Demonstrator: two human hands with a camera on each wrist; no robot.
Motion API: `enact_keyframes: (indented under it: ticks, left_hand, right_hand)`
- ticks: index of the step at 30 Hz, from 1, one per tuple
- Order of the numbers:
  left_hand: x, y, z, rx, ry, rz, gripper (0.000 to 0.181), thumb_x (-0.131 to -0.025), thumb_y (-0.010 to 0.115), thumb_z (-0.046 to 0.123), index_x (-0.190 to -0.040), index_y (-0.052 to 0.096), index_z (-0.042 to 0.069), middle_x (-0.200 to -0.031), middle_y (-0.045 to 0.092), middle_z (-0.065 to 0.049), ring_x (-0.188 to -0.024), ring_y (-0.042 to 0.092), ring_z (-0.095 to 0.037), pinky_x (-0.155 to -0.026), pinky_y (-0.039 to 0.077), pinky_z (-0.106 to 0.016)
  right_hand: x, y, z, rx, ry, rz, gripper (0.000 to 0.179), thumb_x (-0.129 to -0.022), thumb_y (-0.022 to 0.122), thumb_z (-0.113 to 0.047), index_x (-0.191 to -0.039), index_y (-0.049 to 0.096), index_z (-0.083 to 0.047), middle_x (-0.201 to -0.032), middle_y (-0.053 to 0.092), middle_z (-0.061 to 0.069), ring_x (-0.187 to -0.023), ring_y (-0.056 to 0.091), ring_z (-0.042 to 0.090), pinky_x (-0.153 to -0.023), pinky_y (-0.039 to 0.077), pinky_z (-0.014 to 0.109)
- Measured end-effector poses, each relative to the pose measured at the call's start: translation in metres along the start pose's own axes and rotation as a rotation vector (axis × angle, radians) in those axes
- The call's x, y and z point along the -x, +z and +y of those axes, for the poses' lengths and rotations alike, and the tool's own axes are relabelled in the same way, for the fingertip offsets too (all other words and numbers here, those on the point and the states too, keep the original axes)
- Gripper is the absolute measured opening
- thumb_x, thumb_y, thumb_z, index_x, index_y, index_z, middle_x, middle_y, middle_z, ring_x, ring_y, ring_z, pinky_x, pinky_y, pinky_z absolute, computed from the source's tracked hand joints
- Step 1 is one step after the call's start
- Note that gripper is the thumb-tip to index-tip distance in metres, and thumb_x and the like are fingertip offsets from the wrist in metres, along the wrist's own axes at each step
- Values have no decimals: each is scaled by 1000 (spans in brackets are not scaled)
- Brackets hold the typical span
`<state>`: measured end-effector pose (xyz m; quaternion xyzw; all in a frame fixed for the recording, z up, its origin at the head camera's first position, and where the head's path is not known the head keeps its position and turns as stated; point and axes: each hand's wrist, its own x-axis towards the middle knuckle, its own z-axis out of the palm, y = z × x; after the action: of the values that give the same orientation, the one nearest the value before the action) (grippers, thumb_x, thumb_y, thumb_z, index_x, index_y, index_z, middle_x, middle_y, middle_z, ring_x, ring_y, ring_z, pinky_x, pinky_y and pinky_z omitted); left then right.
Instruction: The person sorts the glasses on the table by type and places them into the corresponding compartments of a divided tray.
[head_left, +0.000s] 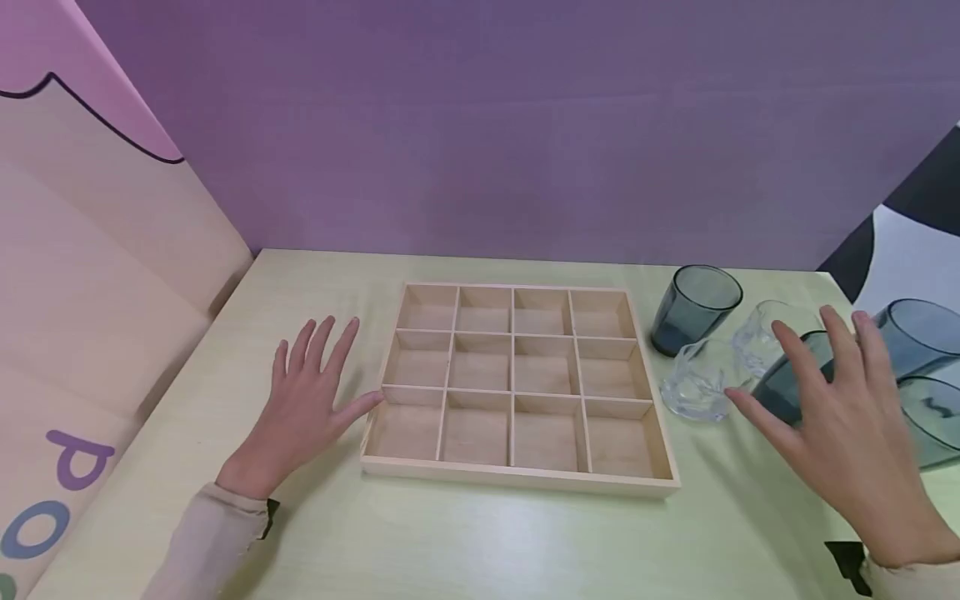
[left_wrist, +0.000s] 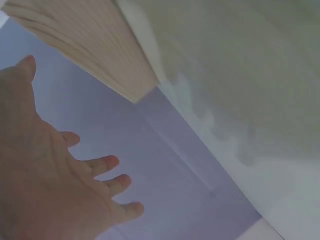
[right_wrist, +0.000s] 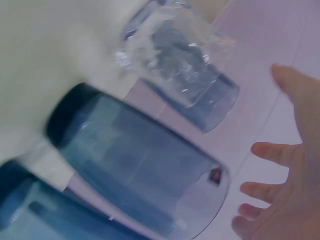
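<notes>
The tray (head_left: 517, 475) lay on the table (head_left: 352, 554). At its nine o'clock, the left hand (head_left: 303, 417) was loose, fingers spread, thumb near the rim. Toward three o'clock, the right hand (head_left: 862, 433), also spread and grasping nothing, hovered by a dark glass (right_wrist: 140, 160). Clear glasses (head_left: 693, 400) sat nearer the tray; a second dark glass (head_left: 686, 312) stood at two.

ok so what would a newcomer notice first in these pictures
Likely the twelve-compartment wooden tray in the middle of the table. Right of it, tinted glasses and clear glasses crowd together. The left hand is spread beside the tray, the right hand by the glasses.
</notes>
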<state>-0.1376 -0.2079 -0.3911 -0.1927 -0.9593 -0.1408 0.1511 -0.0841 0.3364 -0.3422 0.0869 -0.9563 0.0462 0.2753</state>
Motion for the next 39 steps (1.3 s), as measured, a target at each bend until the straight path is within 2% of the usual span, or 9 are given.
enact_keyframes:
  ticks: [4,7,11,14,18,22,26,29,39]
  left_hand:
    - [-3,-4,10,57,26,-78,90,-93,61,58,-161,14,23,-161,17,-21,-147,14,-47,-111,14,-68]
    - [-2,-8,19,119,32,-147,88,-93,57,63,-161,16,25,-164,13,-16,-148,13,-44,-112,20,-66]
    - [3,-13,29,255,-7,-240,83,-93,54,65,-160,20,29,-166,5,-3,-150,15,-34,-109,32,-60]
    - [7,-17,33,349,-34,-281,76,-96,55,60,-158,25,28,-166,5,0,-146,28,-32,-106,38,-57]
    - [10,-17,34,435,-36,-281,68,-98,57,53,-154,35,22,-164,17,-5,-139,41,-33,-105,41,-55]
    - [8,-13,28,572,-25,-271,61,-98,62,43,-148,43,15,-158,30,-11,-138,42,-31,-99,49,-45]
    - [8,-9,18,724,-71,-260,52,-97,68,29,-143,50,11,-152,42,-11,-132,49,-34,-91,54,-39]
    - [10,-6,12,779,-114,-259,47,-96,69,24,-140,54,13,-148,48,-10,-127,55,-36,-90,54,-38]
    - [13,-3,9,922,-171,-363,49,-95,70,21,-141,55,14,-150,46,-9,-132,48,-43,-88,52,-30]
  right_hand:
    - [-12,-3,-8,-56,-2,-84,75,-93,67,-47,-146,41,0,-151,27,34,-142,22,51,-106,26,71]
    - [-18,-4,-13,-82,19,-167,71,-90,74,-26,-147,40,-1,-147,34,33,-133,31,52,-92,35,75]
    - [-25,-6,-18,-93,26,-235,63,-92,72,-28,-142,46,0,-138,43,34,-124,39,53,-90,37,74]
    - [-29,-5,-21,-97,26,-288,61,-94,70,-33,-139,48,2,-135,45,34,-122,40,53,-90,36,74]
    - [-37,-3,-22,-109,16,-357,64,-95,67,-41,-138,48,3,-135,45,35,-121,41,54,-93,36,74]
    - [-44,0,-20,-152,10,-381,67,-96,65,-43,-141,46,4,-136,44,35,-122,41,55,-93,35,73]
    - [-46,6,-20,-176,12,-414,68,-96,64,-45,-142,45,2,-138,44,34,-122,41,55,-91,36,74]
    - [-45,11,-20,-171,9,-430,68,-96,64,-45,-140,46,2,-139,43,35,-123,41,55,-91,37,74]
    - [-40,26,-17,-200,-14,-462,73,-95,66,-47,-143,44,3,-139,40,38,-121,43,58,-88,40,73]
